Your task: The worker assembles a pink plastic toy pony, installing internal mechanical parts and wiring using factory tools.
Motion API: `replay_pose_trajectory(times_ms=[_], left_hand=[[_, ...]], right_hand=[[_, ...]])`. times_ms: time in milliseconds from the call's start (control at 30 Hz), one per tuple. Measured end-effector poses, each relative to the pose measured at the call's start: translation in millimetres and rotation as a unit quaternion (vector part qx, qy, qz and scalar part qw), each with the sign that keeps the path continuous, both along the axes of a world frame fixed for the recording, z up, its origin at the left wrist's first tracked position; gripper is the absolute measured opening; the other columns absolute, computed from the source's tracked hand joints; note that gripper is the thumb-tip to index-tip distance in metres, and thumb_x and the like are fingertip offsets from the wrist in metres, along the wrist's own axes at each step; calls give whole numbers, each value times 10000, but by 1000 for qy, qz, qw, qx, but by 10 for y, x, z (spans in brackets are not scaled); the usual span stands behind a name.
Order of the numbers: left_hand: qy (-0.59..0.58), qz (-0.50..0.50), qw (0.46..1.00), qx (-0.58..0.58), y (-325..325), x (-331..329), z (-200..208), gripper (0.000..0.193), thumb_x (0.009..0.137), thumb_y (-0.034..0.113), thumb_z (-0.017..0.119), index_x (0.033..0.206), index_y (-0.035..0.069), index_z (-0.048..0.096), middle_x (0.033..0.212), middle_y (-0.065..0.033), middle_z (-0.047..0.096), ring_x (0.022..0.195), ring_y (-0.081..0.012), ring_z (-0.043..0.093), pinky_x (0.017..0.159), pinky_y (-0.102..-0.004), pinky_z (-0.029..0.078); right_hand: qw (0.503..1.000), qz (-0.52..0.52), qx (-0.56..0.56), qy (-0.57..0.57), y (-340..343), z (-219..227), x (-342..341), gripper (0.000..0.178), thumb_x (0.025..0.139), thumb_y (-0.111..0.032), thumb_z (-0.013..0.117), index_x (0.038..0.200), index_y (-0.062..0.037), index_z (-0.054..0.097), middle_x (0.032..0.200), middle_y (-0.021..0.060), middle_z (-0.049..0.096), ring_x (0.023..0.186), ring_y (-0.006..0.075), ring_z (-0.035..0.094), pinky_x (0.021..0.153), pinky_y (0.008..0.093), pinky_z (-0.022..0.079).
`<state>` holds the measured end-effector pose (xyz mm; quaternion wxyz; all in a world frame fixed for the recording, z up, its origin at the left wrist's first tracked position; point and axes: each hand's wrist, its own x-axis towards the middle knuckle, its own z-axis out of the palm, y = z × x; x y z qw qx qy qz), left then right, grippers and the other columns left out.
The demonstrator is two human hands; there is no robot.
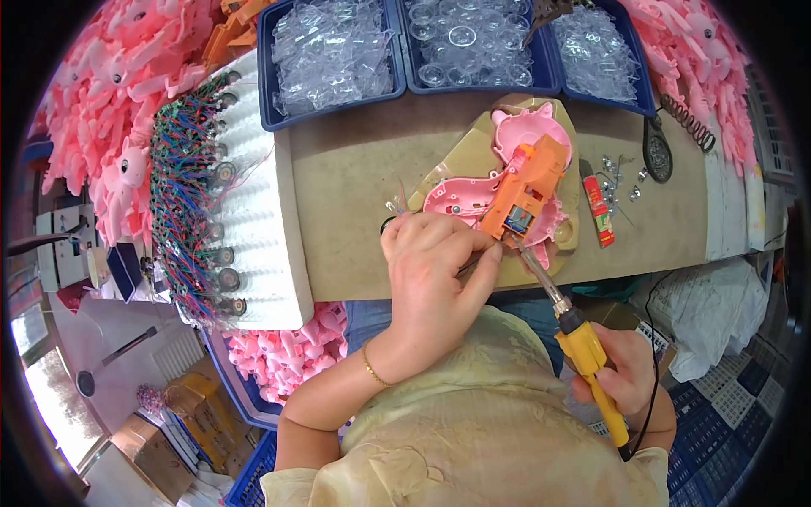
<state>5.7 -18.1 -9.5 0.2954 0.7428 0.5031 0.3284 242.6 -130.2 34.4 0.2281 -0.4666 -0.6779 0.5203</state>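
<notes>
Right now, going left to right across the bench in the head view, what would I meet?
Coloured wires → the person's left hand → orange casing → narrow red item → black oval-ended object → black coil.

Observed three rectangular blue plastic bins [481,88] along far edge of flat tan worktable [355,211], holding clear plastic parts [465,42]. Noted at left: ribbed white foam slab [270,237] bearing thin red-and-blue wires [182,211]. Found centrally: contoured tan fixture [469,160], containing moulded pink plastic shell [456,196] beneath elongated orange plastic housing [536,173]. Recorded right of fixture: slim red-and-yellow packet [598,211]. Located below slab: blue plastic crate [224,380] of small pink plastic pieces [283,355].
</notes>
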Motion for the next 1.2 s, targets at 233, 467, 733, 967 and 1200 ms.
replay_pose_trajectory(times_ms=[233, 467, 733, 967, 1200], left_hand=[[-8, -4, 1000, 9, 22, 0, 19, 66, 703, 108, 673, 696, 84, 613, 677, -14, 536, 774, -197, 526, 850, -383, 324], [65, -16, 993, 95, -5, -18, 129, 72, 713, 88, 677, 767, 82, 631, 743, -16, 554, 757, -212, 513, 792, -352, 339], [-5, -11, 997, -70, 99, -77, 285, 102, 749, 102, 670, 845, 101, 636, 742, -22, 581, 747, -205, 538, 803, -364, 348], [81, -56, 995, -9, 225, -71, 383, 56, 766, 117, 653, 808, 95, 623, 713, -32, 563, 733, -207, 533, 798, -360, 335], [116, -80, 988, 65, 247, -59, 443, 57, 768, 100, 659, 817, 95, 631, 729, -20, 586, 721, -186, 544, 797, -344, 333]], right_hand=[[997, -23, 77, -18, -42, -49, -19, 558, 730, -156, 644, 1199, 77, 449, 736, 129, 606, 573, 272, 594, 515, 309, 464], [980, -144, -124, 65, -6, 192, 51, 481, 767, -284, 572, 1136, 22, 525, 791, 104, 635, 589, 214, 613, 527, 269, 461], [919, -93, 383, -6, 147, -7, 23, 539, 820, -213, 665, 1203, -14, 342, 1005, 313, 569, 643, 286, 638, 465, 306, 487], [994, -59, 75, 47, 256, 183, 66, 462, 765, -179, 689, 1124, -18, 445, 1007, 289, 574, 704, 327, 631, 535, 316, 506], [943, -126, 306, 25, 204, 44, -58, 494, 750, -118, 704, 1141, -48, 410, 1062, 281, 559, 765, 344, 632, 597, 338, 515]])
